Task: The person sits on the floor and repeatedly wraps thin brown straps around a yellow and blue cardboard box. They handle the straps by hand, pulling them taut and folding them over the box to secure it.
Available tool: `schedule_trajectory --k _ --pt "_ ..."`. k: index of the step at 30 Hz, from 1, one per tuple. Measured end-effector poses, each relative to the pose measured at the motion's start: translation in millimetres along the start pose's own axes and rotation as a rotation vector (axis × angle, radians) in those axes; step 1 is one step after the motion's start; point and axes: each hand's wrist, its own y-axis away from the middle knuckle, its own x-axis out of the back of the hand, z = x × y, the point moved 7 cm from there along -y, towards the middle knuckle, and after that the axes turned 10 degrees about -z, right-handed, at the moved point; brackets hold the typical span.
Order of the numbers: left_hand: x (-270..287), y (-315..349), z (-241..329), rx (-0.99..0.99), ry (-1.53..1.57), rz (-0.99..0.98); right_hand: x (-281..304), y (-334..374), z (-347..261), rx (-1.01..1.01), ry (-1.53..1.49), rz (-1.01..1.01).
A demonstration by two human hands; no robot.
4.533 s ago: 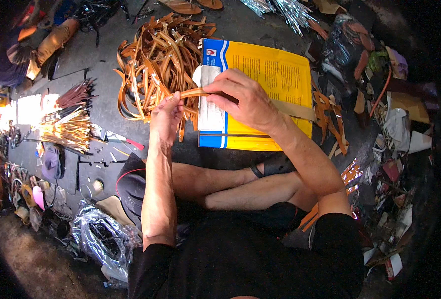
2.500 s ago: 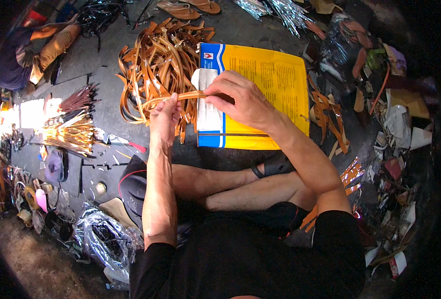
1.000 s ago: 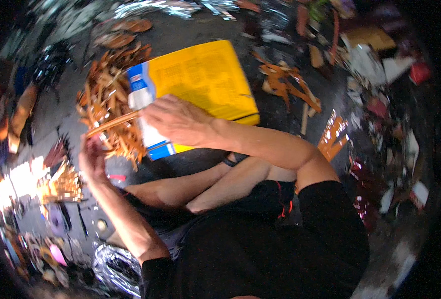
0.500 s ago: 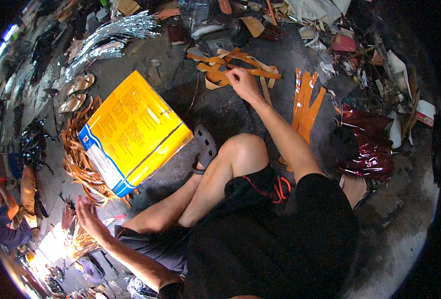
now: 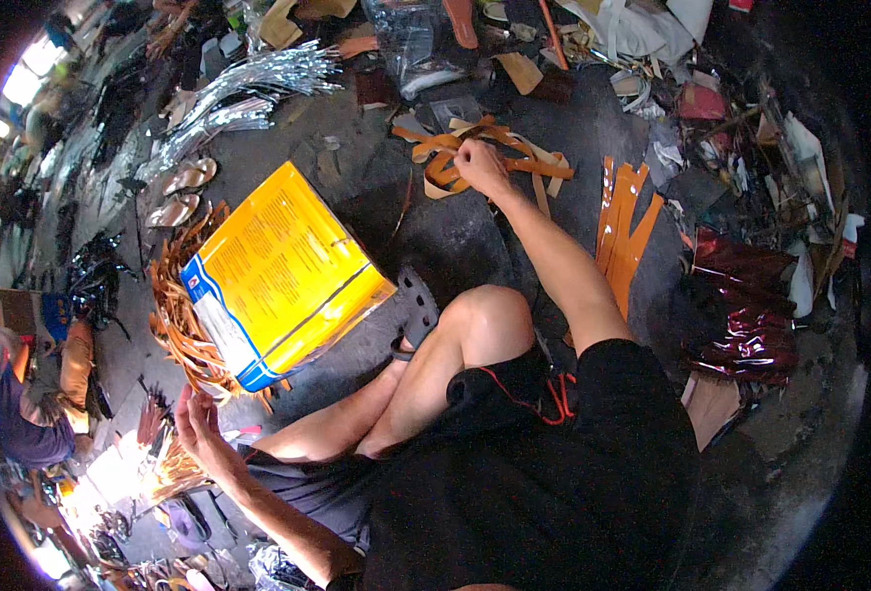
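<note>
My right hand [image 5: 480,164] is closed on a strap in a loose tangle of orange-brown leather straps [image 5: 526,155] on the floor ahead of me. My left hand [image 5: 202,429] is beside the lower corner of a large yellow tin [image 5: 288,261] with a blue and white lower edge. Its fingers are stretched out and slightly apart, close to the ends of a heap of shiny brown strips [image 5: 172,320] that lies along the tin's left side. Nothing shows clearly in that hand. More flat orange straps [image 5: 625,231] lie to the right of my right forearm.
Silver strips [image 5: 248,89] and a pair of sandals [image 5: 174,209] lie at the far left. Dark red glossy sheets [image 5: 746,310] are on the right. Scraps and bags [image 5: 642,34] crowd the far edge. A person in dark clothing [image 5: 27,419] sits at left.
The whole view has shifted slightly right and down. My left hand has come closer to the brown strip ends. My right hand stays at the strap tangle, its fingers now more tightly curled.
</note>
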Motion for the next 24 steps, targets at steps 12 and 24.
schedule_trajectory --k 12,24 --pt "-267 1 78 0.136 0.292 -0.643 91 125 -234 0.486 -0.423 -0.206" --pt "-224 11 71 0.028 0.222 -0.615 32 185 -272 0.448 -0.689 -0.415"
